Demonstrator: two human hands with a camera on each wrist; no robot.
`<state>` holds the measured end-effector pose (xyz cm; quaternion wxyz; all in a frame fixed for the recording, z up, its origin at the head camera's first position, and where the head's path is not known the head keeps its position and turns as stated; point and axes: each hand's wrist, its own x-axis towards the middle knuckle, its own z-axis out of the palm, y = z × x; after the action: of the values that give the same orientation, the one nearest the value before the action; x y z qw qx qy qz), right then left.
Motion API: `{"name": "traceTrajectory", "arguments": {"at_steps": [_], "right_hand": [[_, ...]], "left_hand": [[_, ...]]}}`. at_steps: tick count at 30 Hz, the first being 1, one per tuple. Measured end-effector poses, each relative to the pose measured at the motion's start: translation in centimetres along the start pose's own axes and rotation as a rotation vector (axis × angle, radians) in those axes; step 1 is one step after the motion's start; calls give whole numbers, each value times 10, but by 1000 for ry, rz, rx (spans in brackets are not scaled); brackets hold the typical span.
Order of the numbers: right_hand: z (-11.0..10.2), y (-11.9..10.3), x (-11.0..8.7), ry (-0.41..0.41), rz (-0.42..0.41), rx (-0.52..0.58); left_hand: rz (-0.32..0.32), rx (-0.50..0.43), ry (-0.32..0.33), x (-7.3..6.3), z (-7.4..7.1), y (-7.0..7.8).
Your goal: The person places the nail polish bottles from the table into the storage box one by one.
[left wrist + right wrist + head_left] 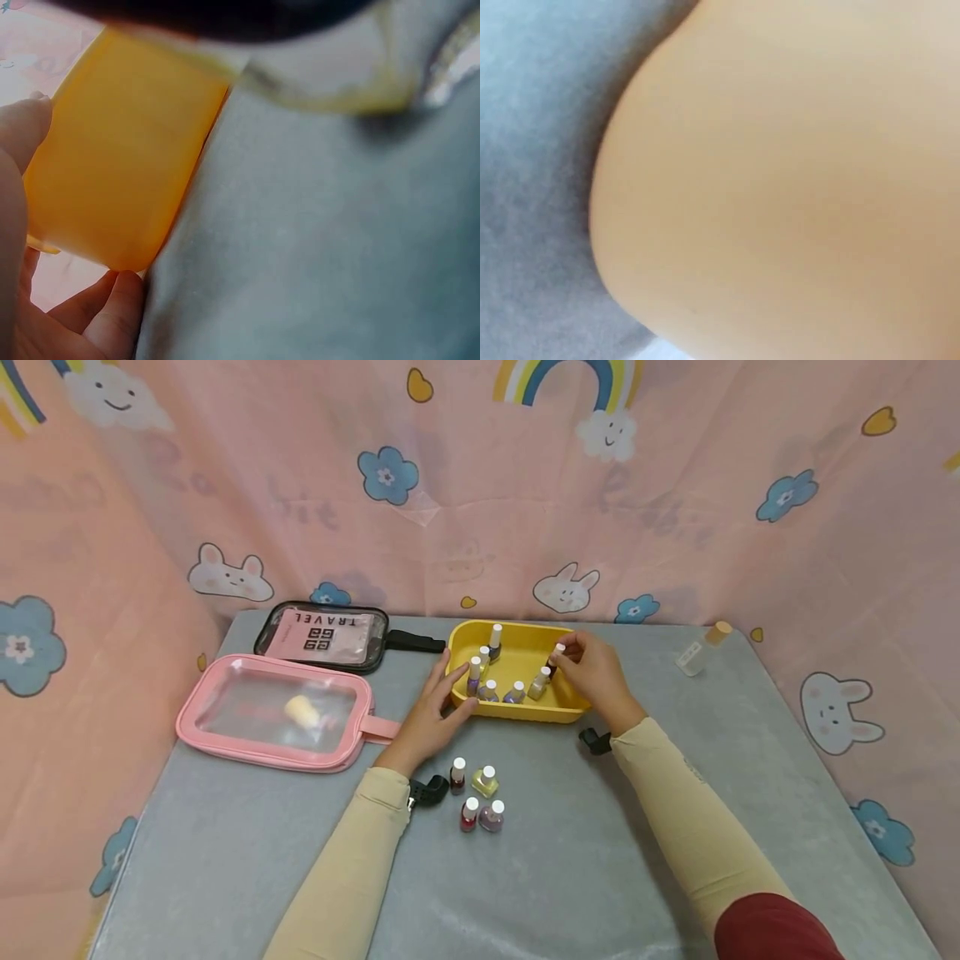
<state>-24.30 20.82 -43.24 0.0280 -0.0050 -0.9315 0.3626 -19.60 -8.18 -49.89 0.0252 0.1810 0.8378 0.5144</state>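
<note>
A yellow plastic tray (pixel 525 713) stands at the back of the table with several white-capped nail polish bottles inside. My left hand (pixel 432 712) holds the tray's left front corner, thumb at the front and fingers along the end. The left wrist view shows those fingers (pixel 120 311) against the tray wall (pixel 127 150). Over the tray's right end, my right hand (pixel 598 672) pinches the white cap of a dark nail polish bottle (pixel 553 665). Beside it stands a pale nail polish bottle (pixel 538 683). A blurred beige surface fills most of the right wrist view, hiding the right fingers.
Several nail polish bottles, one of them yellow (pixel 485 782), stand in front of the tray near the left wrist. Leftward lie a pink-rimmed clear pouch (pixel 273 760) and a black-rimmed pouch (pixel 322 639). A clear bottle with a tan cap (pixel 692 658) lies at the back right.
</note>
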Motion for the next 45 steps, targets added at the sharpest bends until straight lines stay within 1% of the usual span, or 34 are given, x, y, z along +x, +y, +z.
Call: {"name": "traceTrajectory", "arguments": {"at_steps": [4,7,10,12,13,14,16,19,21,24,29,33,36,41,45], "right_hand": [[-2,1,-3,-27,-10,8],[-9,-6,-12,-26,-16,10],[-15,-19,-34,40,-77,61],[-14,-29,-56,89,-135,116],[-11,-32,-68,98,-177,156],[-9,-35,-82,90,-206,202],[0,-39,-107,45,-234,284],[14,-40,-142,-71,-234,364],[24,-39,-160,-131,-230,375],[39,-37,-177,-192,-254,352],[54,-33,-192,-226,-306,358],[58,-32,-196,-219,-344,375],[58,-32,-197,-207,-378,364],[57,-31,-198,-188,-449,313],[56,-31,-197,-179,-527,233]], "left_hand": [[-10,-1,-5,0,1,1],[-11,-3,-3,0,1,1],[-15,-4,-2,0,2,2],[-17,-6,-2,0,1,2],[-20,-6,-2,0,1,2],[-23,-4,-1,0,1,2],[-26,-1,0,0,2,2],[-25,3,2,-1,2,2],[-25,6,3,-1,1,2],[-27,7,6,-1,1,2],[-26,5,6,-1,1,2],[-19,3,5,-1,1,1],[-15,2,7,-1,2,1],[-8,-2,5,-1,1,1],[-9,-4,4,-2,1,3]]}}
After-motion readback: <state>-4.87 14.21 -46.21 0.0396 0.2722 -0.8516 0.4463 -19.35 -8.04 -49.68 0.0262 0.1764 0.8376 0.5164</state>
